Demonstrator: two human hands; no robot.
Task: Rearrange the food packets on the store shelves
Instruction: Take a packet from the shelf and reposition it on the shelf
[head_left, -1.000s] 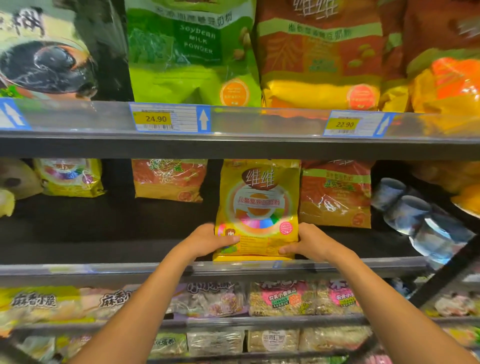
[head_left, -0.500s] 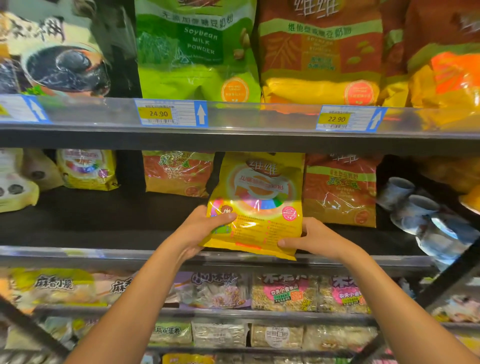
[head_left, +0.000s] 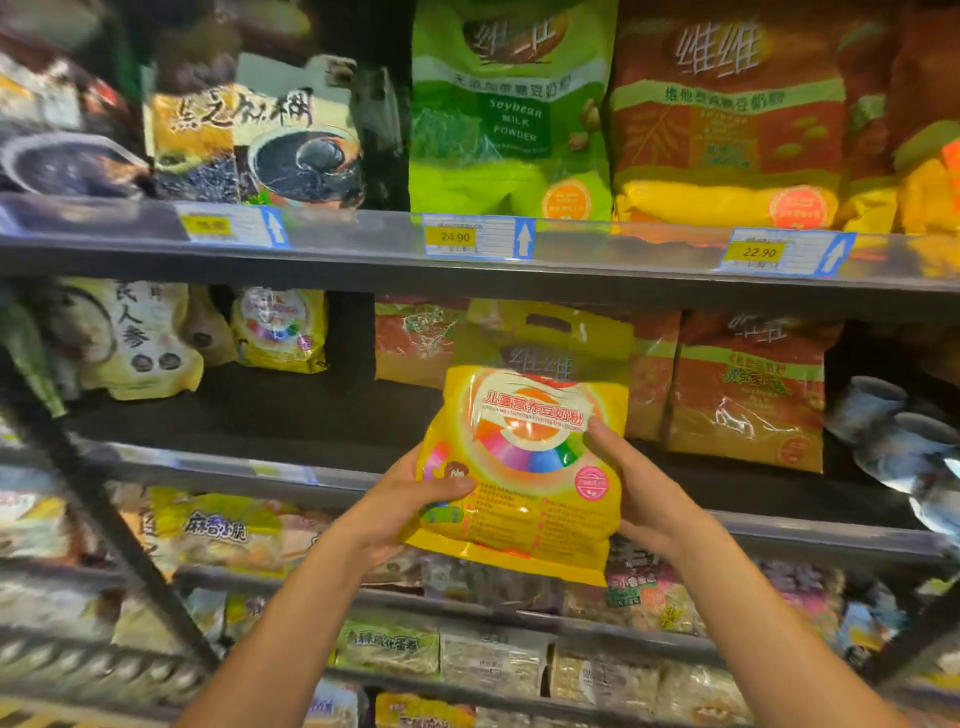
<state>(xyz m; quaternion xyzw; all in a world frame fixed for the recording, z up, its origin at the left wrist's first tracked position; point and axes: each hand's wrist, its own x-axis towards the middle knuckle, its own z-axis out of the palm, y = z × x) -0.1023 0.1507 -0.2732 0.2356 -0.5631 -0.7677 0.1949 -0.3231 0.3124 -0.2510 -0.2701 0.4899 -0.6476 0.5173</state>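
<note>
The yellow packet (head_left: 530, 467) is in the air in front of the middle shelf (head_left: 311, 410), clear of its front rail and tilted a little, with its printed face toward the person. The left hand (head_left: 415, 514) grips its lower left corner, thumb laid across the front. The right hand (head_left: 644, 499) clasps the right edge, fingers curled behind and thumb on the front. Both hands are closed on the packet alone.

It looks like a soft pouch of glossy film, probably filled with powder or small sachets, so it will likely sag and shift instead of keeping its shape, and the film may slide under a light grip. A hold low on both sides, as now, seems safest. The cut-out handle (head_left: 545, 322) at the top would serve for carrying with one hand.

Behind it stand orange packets (head_left: 748, 395), near enough to be knocked if it goes straight back. A matching yellow pouch (head_left: 280, 327) sits further left, with open dark shelf between. Pale cups (head_left: 883, 415) crowd the right end. The upper shelf lip with its price tags (head_left: 478, 236) limits headroom, and a dark slanted bar (head_left: 104, 519) crosses the lower left.
</note>
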